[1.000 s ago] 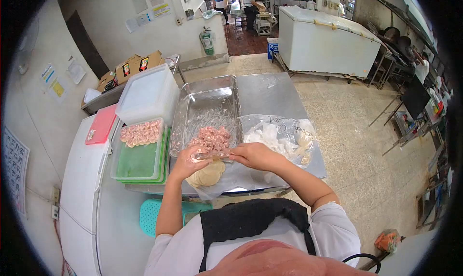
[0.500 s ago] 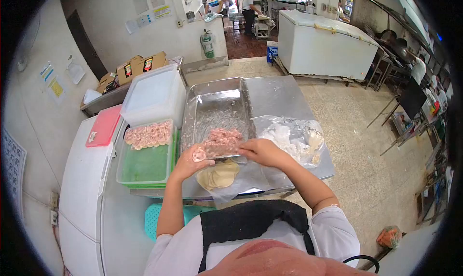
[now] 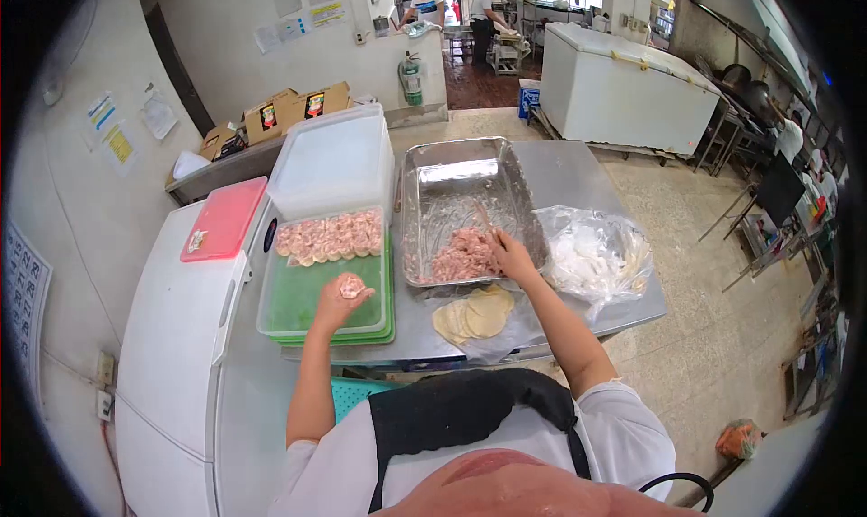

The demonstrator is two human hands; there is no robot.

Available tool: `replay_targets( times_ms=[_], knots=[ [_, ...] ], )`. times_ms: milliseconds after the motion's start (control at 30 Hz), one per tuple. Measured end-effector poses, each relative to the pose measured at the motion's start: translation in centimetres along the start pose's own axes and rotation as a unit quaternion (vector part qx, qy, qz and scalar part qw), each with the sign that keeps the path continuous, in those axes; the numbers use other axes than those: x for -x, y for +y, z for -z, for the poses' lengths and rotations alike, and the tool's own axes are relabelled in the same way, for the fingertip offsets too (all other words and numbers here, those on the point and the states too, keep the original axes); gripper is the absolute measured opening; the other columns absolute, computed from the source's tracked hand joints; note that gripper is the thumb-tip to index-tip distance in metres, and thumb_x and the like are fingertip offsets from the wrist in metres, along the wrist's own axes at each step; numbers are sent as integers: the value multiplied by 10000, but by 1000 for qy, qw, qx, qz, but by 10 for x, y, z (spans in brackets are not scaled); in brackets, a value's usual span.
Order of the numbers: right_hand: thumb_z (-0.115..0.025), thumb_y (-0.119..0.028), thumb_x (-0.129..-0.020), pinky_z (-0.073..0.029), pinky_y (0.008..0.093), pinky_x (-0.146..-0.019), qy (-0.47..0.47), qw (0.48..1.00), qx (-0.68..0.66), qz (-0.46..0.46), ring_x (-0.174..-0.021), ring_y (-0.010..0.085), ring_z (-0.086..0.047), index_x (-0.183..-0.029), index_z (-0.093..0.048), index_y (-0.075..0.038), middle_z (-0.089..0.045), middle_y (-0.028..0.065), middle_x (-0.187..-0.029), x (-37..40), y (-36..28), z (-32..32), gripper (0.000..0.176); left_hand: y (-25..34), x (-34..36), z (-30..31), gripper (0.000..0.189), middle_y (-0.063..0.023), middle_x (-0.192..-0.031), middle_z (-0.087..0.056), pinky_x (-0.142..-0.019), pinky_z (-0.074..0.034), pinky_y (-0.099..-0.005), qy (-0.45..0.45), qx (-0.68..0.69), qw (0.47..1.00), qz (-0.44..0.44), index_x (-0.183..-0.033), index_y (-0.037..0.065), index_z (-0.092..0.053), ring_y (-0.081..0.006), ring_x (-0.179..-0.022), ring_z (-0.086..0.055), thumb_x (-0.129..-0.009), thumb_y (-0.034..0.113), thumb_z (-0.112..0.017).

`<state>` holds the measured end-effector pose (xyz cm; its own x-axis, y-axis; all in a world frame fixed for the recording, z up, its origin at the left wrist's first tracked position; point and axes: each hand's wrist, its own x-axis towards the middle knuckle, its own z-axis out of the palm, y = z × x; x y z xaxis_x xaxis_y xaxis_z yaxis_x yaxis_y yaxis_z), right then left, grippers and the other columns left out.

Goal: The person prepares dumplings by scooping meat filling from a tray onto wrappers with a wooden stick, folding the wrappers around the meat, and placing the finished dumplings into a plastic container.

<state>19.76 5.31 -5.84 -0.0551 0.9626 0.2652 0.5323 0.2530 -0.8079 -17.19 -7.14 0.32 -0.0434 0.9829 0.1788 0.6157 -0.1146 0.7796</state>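
Observation:
My left hand is closed around an open-topped meat dumpling, held over the bare part of a green-bottomed plastic tray. Along that tray's far side sit rows of similar filled dumplings. Inside a deep metal pan, my right hand grips a slim, stick-like tool beside a mound of ground meat. Round, pale dumpling wrappers lie fanned out on plastic in front of the pan.
A plastic bag with white contents lies right of the pan on the metal table. Behind the tray stands a white lidded tub; a red board lies to the left. Two people work in the far room.
My left hand has moved left with the dumpling, from the pan's near edge to over the tray. My right hand has shifted to the meat's right side, and the tool now stands up. The view has turned slightly left.

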Motion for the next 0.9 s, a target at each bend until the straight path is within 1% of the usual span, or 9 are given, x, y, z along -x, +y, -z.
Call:
replay_targets(
  times_ms=[33,67,133,233,367,500,800,867,900],
  knots=[
    [-492,-306,-920,-454,460,-784,24,1000,-1,-13,-951,429,-581,-1065,-575,-47,-616,239,-1001,3,-4,-3,309,-10,1,1,310,-62,-733,-614,-635,-474,-306,-26,-4,999,48,-832,59,-588,-155,-657,-558,-733,261,-800],
    [-492,-306,-920,-454,460,-784,27,1000,1,-16,-951,429,-581,-1065,-575,-47,-616,239,-1001,3,-6,-2,309,-15,-1,-2,310,-62,-733,-614,-635,-474,-306,-31,-3,998,46,-832,59,-588,-155,-657,-558,-733,261,-800],
    [-517,-305,-925,-451,373,-884,9,999,22,-43,-1050,364,-594,-1216,-542,0,-619,238,-1103,2,-7,-1,423,-17,-2,-7,319,-77,-718,-606,-620,-472,-324,-1,-29,996,-79,-824,57,-572,-190,-634,-555,-734,261,-800],
    [-515,-298,-926,-447,373,-891,23,997,35,-58,-1052,359,-593,-1211,-549,-9,-623,232,-1097,2,-11,-6,407,-16,0,-7,319,-88,-718,-605,-618,-473,-334,9,-30,994,-108,-833,57,-572,-223,-634,-559,-732,258,-799],
    [-524,-291,-926,-450,365,-872,22,997,44,-63,-1018,338,-608,-1187,-565,-19,-635,210,-1082,-2,1,-10,380,-10,5,-2,306,-76,-732,-613,-626,-472,-334,-23,-6,996,-86,-830,50,-576,-210,-642,-559,-737,244,-793],
    [-528,-294,-927,-451,352,-860,3,998,37,-43,-994,318,-617,-1171,-578,-24,-641,203,-1060,-4,8,-9,367,-8,5,-1,334,-105,-734,-613,-628,-477,-357,-36,-25,996,-72,-841,54,-578,-273,-657,-576,-727,282,-793],
    [-530,-267,-924,-460,342,-848,116,992,9,-55,-972,309,-627,-1168,-581,-19,-644,205,-1039,4,12,-15,352,-2,7,-1,318,-117,-745,-620,-635,-482,-370,-65,-51,992,-97,-850,59,-589,-296,-676,-593,-739,289,-778],
    [-541,-300,-892,-476,424,-843,129,991,7,-42,-997,401,-598,-1202,-576,-56,-627,237,-1052,7,6,-13,395,-5,5,-2,314,-117,-747,-620,-636,-484,-370,-75,-58,989,-117,-858,63,-590,-299,-679,-594,-739,285,-777],
    [-556,-295,-884,-477,424,-840,137,990,6,-42,-991,395,-601,-1187,-583,-50,-631,234,-1039,11,-3,-11,391,-7,5,-3,308,-118,-750,-622,-634,-485,-368,-74,-59,988,-125,-866,66,-589,-300,-677,-595,-738,274,-777]
  ],
)
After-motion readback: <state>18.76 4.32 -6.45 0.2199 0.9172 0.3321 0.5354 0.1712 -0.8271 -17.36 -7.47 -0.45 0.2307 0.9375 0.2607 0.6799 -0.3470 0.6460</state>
